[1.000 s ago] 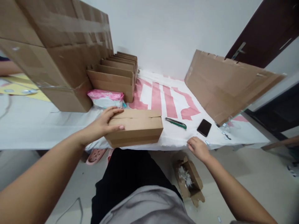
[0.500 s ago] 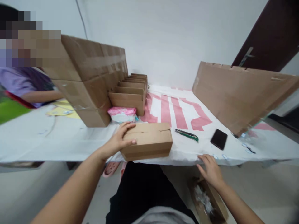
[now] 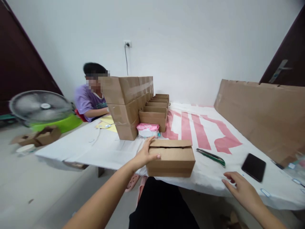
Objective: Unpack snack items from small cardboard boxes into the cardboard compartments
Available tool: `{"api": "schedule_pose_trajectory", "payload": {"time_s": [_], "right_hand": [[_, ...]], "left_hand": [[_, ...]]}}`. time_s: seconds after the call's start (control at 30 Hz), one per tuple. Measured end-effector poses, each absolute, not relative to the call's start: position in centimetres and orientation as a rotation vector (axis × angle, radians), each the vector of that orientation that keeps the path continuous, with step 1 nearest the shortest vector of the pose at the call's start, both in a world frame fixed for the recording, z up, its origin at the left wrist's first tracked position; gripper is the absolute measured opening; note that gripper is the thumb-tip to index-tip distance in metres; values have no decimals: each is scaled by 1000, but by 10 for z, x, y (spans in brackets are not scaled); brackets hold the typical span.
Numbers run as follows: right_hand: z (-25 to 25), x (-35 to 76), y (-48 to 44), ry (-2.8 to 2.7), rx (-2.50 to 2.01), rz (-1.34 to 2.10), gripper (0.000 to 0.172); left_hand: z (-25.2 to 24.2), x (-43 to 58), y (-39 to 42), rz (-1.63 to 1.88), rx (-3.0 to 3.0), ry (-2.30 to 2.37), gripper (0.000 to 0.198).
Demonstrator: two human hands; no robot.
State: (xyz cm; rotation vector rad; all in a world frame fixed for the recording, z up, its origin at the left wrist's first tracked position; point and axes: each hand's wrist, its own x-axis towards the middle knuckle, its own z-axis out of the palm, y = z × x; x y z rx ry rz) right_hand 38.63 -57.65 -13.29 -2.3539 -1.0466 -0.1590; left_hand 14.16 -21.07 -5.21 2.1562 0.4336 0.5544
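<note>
My left hand [image 3: 147,153] grips the left end of a brown cardboard box [image 3: 172,167], fingers along its far side and thumb over the top. The box sits at the table's front edge, its rear top flap slightly raised. My right hand [image 3: 241,186] is empty, its fingers loosely bent and apart, over the front edge of the table. Between the box and that hand lies a green utility knife [image 3: 211,156]. A black phone [image 3: 254,167] lies just beyond the right hand. Behind the box is a pink-and-white pack of wipes [image 3: 148,130].
Stacked taped cartons [image 3: 130,109] stand left of a row of open boxes [image 3: 152,117]. A large cardboard sheet [image 3: 259,111] stands at the right on the white-covered table [image 3: 95,154]. A person in a purple shirt [image 3: 83,98] sits beyond, near a fan [image 3: 45,106].
The view has swung left and up, bringing in the fan. The box's top flap is lifted a little more. My left hand stays on the box; my right hand remains empty.
</note>
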Motion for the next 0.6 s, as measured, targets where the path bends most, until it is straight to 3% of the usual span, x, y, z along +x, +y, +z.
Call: {"api": "schedule_pose_trajectory", "payload": {"time_s": [0.1,0.23,0.3,0.6], "right_hand": [[-109,377,-557,-1138,-2251,-141,32],[-67,361,-527,-1274,-2111,-58,30],[-45,353,-509,-1349,-2050,-24,30],[-1,336,-433,-1577,-1810,-34,27]], "left_hand": [[-52,139,-217,735,2155,579,93],[-45,131,-220,864,2182,760,50],[-39,127,-219,795,2247,721,38],[-19,118,-220,764,2414,323,26]]}}
